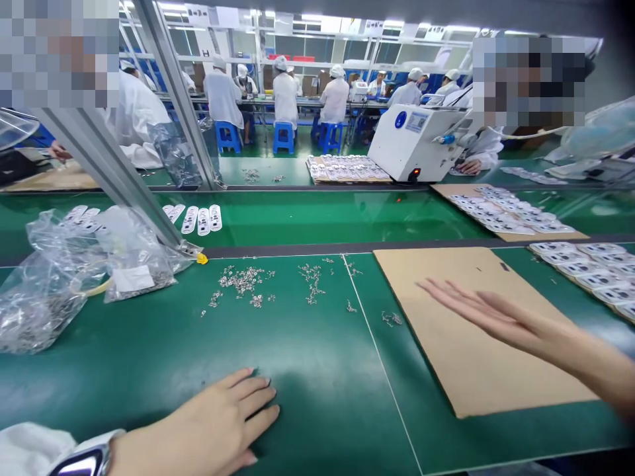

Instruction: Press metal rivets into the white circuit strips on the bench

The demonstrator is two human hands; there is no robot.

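My left hand (223, 420) lies flat on the green conveyor mat (317, 370) near the lower edge of the view, its fingers apart and touching nothing else. A smartwatch (84, 461) sits on that wrist. My right hand (501, 320) is stretched open and slightly blurred over a brown cardboard sheet (461, 337), holding nothing. Small scattered heaps of silver metal parts (243, 281) lie on the mat ahead of my left hand. To the right of the cardboard, a tray of white labelled pieces (590, 274) is partly cut off.
Clear plastic bags of silver parts (59, 277) lie at left beside an aluminium frame post (112, 162). Beyond stand a white machine (414, 142) and cardboard trays of white pieces. A co-worker's hand (469, 166) rests beside the machine; white-clad workers sit along a far bench.
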